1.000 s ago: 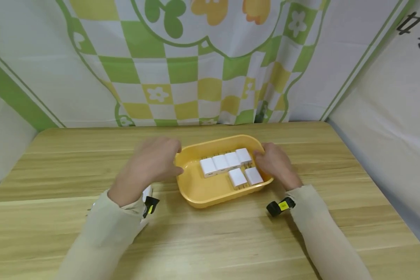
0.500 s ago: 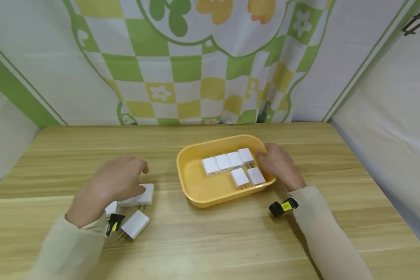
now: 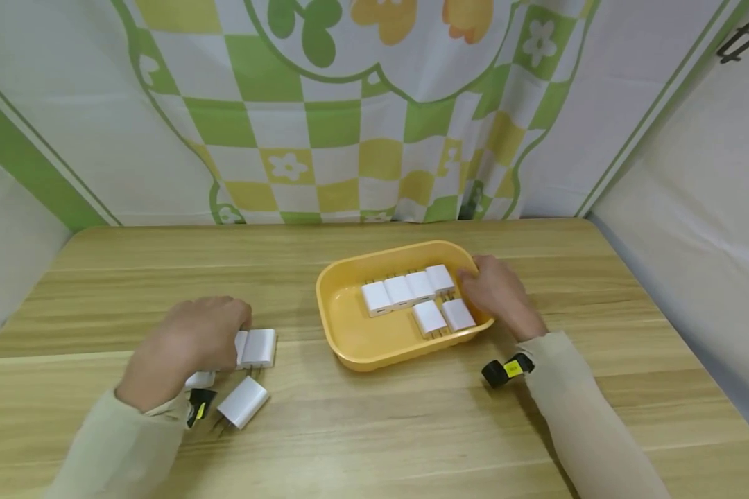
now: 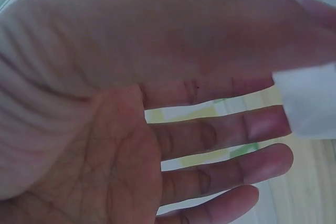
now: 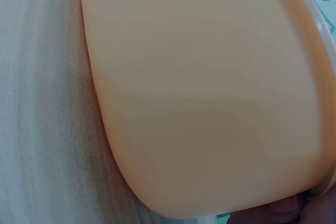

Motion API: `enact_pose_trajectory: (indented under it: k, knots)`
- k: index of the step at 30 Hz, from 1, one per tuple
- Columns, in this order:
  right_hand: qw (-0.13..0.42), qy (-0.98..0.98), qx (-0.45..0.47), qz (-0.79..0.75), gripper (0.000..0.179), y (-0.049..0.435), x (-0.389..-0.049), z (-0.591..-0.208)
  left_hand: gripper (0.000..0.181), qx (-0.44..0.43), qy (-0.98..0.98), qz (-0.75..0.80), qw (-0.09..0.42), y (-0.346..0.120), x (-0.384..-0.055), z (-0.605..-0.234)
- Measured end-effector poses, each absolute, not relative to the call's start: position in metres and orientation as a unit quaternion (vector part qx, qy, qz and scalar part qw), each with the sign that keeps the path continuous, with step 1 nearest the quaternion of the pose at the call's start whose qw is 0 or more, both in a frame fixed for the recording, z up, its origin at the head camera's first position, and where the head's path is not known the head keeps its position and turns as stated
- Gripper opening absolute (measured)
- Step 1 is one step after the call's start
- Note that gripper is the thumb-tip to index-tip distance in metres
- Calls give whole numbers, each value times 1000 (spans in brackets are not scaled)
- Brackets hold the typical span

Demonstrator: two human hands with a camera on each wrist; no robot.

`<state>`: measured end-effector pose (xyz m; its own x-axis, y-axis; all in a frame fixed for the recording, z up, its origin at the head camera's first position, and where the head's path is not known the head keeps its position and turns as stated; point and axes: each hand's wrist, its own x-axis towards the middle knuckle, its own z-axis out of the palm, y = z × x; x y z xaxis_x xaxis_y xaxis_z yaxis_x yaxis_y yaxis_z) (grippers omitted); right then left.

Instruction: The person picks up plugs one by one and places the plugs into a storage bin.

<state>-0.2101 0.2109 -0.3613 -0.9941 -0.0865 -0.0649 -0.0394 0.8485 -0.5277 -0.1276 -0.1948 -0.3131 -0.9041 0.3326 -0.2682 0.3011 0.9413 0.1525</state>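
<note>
My left hand [image 3: 190,343] is at a small group of white wall chargers on the left of the table. Its thumb and fingers pinch one white charger [image 4: 310,103], seen at the fingertips in the left wrist view and mostly covered by the hand in the head view. Right beside it lies another charger [image 3: 259,348], with a tilted one [image 3: 243,402] nearer me, prongs pointing left. Part of a further charger [image 3: 200,380] shows under the hand. My right hand [image 3: 499,294] grips the right end of a yellow plastic basket [image 3: 356,336], thumb inside the rim.
Several white chargers [image 3: 399,291] lie inside the basket toward its right side, some in a row along the back. The wooden table [image 3: 374,436] ends at a checkered curtain [image 3: 331,125] behind. A white cloth wall [image 3: 693,208] stands to the right.
My left hand has moved from the basket's left end back to the left and down onto the loose chargers, taking hold of one. My right hand has stayed on the basket.
</note>
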Motion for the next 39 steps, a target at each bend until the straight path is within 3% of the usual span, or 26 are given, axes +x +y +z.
enact_pose_trajectory:
  k: [14, 27, 39]
  knots:
    - [37, 959, -32, -280, 29, 211, -209, -362, 41, 157, 977, 9, 146, -193, -129, -317]
    - [35, 959, -36, -279, 28, 212, -209, -362, 40, 170, 981, 7, 91, -191, -125, -304]
    - [38, 959, -36, -280, 28, 211, -210, -363, 51, 174, 984, 15, 36, -171, -108, -287]
